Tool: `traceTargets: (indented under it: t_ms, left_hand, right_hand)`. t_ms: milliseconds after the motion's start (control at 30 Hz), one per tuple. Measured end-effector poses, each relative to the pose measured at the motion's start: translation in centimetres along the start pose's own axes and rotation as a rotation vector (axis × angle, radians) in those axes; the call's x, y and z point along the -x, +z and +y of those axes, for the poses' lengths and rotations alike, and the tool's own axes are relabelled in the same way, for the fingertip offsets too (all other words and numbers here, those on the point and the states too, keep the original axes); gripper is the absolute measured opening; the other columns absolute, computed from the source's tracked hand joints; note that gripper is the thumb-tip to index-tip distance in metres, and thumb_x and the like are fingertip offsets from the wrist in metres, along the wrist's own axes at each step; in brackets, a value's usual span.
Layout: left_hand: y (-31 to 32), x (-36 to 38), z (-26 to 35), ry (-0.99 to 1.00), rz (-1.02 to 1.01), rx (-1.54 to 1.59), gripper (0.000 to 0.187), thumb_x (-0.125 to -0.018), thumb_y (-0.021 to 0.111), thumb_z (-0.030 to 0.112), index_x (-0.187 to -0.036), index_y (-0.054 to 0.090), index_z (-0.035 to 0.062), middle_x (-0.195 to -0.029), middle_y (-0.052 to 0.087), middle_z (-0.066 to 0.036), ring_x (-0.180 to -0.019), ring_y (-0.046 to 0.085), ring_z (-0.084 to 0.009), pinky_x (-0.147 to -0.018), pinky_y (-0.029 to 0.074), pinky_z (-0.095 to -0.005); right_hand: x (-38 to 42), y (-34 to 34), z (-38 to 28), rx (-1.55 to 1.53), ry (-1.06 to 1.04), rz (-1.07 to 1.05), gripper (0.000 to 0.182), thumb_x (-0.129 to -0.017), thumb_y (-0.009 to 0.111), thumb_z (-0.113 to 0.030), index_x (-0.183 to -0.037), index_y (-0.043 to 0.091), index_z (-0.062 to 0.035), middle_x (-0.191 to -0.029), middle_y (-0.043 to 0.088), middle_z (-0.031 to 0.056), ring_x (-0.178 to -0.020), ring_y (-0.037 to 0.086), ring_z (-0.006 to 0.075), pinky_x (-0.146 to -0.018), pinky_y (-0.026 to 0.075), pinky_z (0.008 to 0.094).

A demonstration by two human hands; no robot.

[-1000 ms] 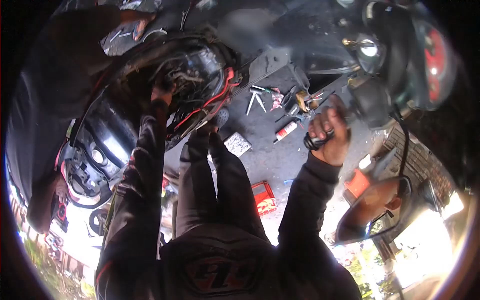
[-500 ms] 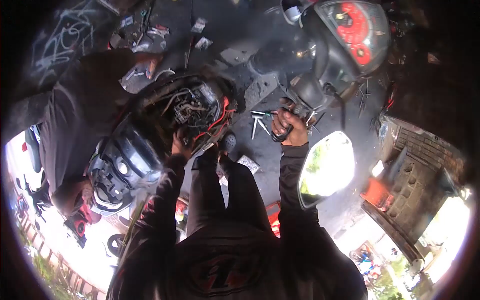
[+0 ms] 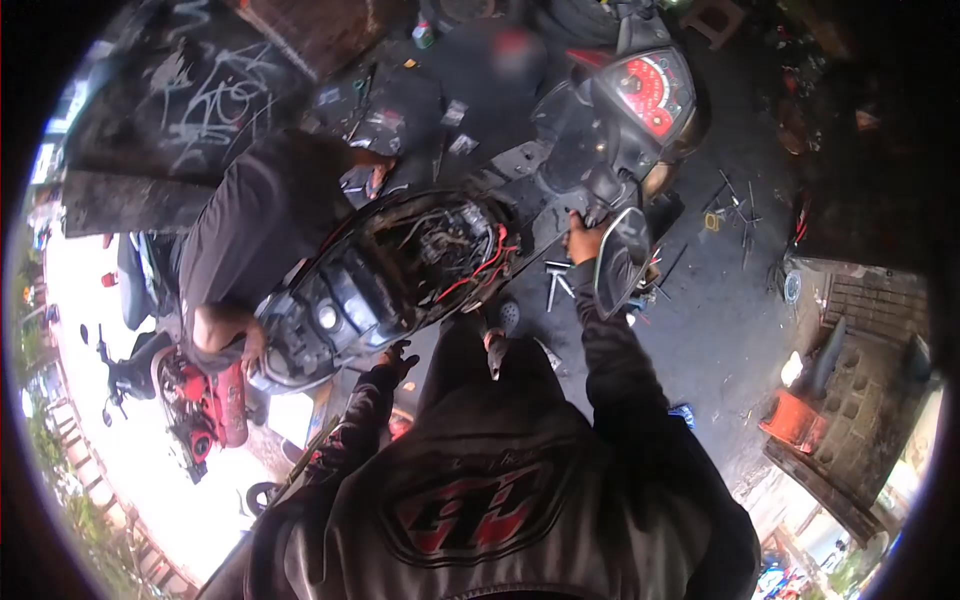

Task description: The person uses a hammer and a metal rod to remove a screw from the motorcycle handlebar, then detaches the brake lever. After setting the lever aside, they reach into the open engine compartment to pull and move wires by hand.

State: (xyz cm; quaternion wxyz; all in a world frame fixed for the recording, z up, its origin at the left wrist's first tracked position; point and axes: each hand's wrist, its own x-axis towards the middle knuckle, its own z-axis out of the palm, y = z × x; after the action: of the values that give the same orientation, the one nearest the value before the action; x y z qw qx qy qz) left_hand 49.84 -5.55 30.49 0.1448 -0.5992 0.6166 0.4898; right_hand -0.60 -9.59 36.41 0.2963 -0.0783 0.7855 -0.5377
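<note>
My left hand (image 3: pixel 400 360) hangs beside the scooter body (image 3: pixel 365 300), fingers apart and holding nothing. Without its seat, that body shows wiring and engine parts (image 3: pixel 450 240), with red hoses or cables (image 3: pixel 480 275) along one side. At the scooter's front, my right hand (image 3: pixel 583 240) is closed around what looks like the handlebar grip; its fingers are partly hidden. A mirror (image 3: pixel 622 262) stands right beside this hand. Beyond it is the instrument panel (image 3: pixel 650 95) with a red dial.
Another person (image 3: pixel 265 200) bends over the scooter's left side, one hand (image 3: pixel 250 345) at its rear end. Tools (image 3: pixel 560 285) lie on the floor near my right arm, and more (image 3: pixel 740 210) farther right. An orange container (image 3: pixel 793 420) stands by a wooden bench (image 3: pixel 845 400).
My left hand has come off the scooter body and opened. The view has shifted, and the mirror now appears edge-on and dark. The other person is still bent over the scooter.
</note>
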Motion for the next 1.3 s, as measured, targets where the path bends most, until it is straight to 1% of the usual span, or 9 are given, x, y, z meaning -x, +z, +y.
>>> traceTargets:
  t_ms: [167,267,367,467,667,867,1000,1233,1300]
  left_hand:
    - [-0.8,1.8,-4.6,-0.236,0.086,0.091,0.065,-0.080,0.075,0.046,-0.131,0.055,0.0113,-0.112,0.066,-0.023,-0.100,0.066,-0.0311,-0.087,0.052,-0.0401]
    - [-1.9,0.5,-6.3,-0.464,0.574,0.007,0.053,-0.091,0.057,0.047,-0.124,0.058,0.0051,-0.112,0.066,-0.025,-0.107,0.062,-0.0388,-0.090,0.049,-0.0455]
    - [-4.0,-0.3,-6.3,-0.201,0.875,0.106,0.051,-0.089,0.061,0.035,-0.124,0.054,-0.0005,-0.125,0.054,-0.030,-0.117,0.051,-0.0457,-0.101,0.041,-0.0472]
    - [-7.2,-1.5,-3.8,-0.148,0.977,-0.098,0.066,-0.086,0.063,0.035,-0.135,0.040,-0.0021,-0.133,0.040,-0.034,-0.125,0.038,-0.0501,-0.105,0.035,-0.0520]
    - [-11.9,-5.5,-2.8,-0.231,0.900,-0.065,0.073,-0.088,0.055,0.049,-0.138,0.043,-0.0026,-0.144,0.035,-0.032,-0.131,0.036,-0.0452,-0.111,0.029,-0.0486]
    - [-12.7,-11.1,-2.4,-0.452,0.904,-0.041,0.079,-0.090,0.047,0.058,-0.147,0.033,0.0060,-0.153,0.022,-0.030,-0.142,0.022,-0.0419,-0.117,0.018,-0.0490]
    - [-11.6,-14.3,0.0,-0.620,1.038,-0.050,0.082,-0.089,0.042,0.064,-0.150,0.029,0.0101,-0.155,0.011,-0.033,-0.145,0.009,-0.0464,-0.115,0.011,-0.0591]
    - [-10.8,-15.0,0.9,-0.701,1.043,-0.189,0.078,-0.089,0.042,0.062,-0.150,0.033,0.0134,-0.157,0.010,-0.029,-0.145,0.001,-0.0494,-0.112,0.009,-0.0666]
    - [-11.1,-15.4,0.6,-0.664,1.086,-0.144,0.076,-0.088,0.045,0.058,-0.148,0.036,0.0139,-0.157,0.011,-0.028,-0.145,0.003,-0.0495,-0.112,0.010,-0.0660]
  right_hand:
    - [2.2,0.0,-3.5,-0.006,0.176,-0.037,0.051,-0.088,0.069,-0.019,-0.126,0.042,0.0026,-0.062,0.060,0.0076,-0.042,0.056,0.0156,-0.038,0.044,0.0285]
    - [2.0,0.3,-4.8,0.166,0.203,0.023,0.046,-0.090,0.068,-0.024,-0.119,0.050,0.0065,-0.074,0.066,0.0124,-0.045,0.058,0.0134,-0.038,0.045,0.0277]
    - [0.1,1.5,-1.8,0.800,-0.001,0.389,0.064,-0.084,0.063,-0.041,-0.120,0.054,0.0112,-0.126,0.056,0.0312,-0.117,0.057,0.0388,-0.099,0.045,0.0431]
    - [-1.0,1.6,-1.3,0.839,-0.024,0.476,0.065,-0.077,0.069,-0.042,-0.114,0.056,0.0107,-0.114,0.064,0.0281,-0.104,0.064,0.0391,-0.091,0.051,0.0438]
    - [0.1,2.4,-3.1,0.975,0.149,0.599,0.069,-0.080,0.062,-0.059,-0.090,0.068,0.0097,-0.100,0.071,0.0214,-0.095,0.070,0.0331,-0.081,0.056,0.0403]
    - [-0.1,2.1,-2.4,0.835,0.038,0.666,0.052,-0.075,0.069,-0.039,-0.088,0.068,0.0113,-0.093,0.069,0.0272,-0.086,0.069,0.0410,-0.079,0.054,0.0454]
    - [0.9,2.3,-3.2,0.867,0.028,0.647,0.061,-0.074,0.070,-0.049,-0.089,0.069,0.0099,-0.091,0.070,0.0257,-0.087,0.070,0.0364,-0.077,0.054,0.0454]
    - [-1.9,-0.6,0.1,0.609,-0.160,0.608,0.031,-0.081,0.069,-0.022,-0.066,0.060,0.0039,-0.057,0.058,0.0109,-0.041,0.054,0.0217,-0.038,0.043,0.0355]
    - [1.9,3.6,-4.3,0.391,0.112,0.579,0.031,-0.080,0.071,-0.021,-0.067,0.059,0.0044,-0.056,0.058,0.0109,-0.042,0.054,0.0224,-0.039,0.043,0.0360]
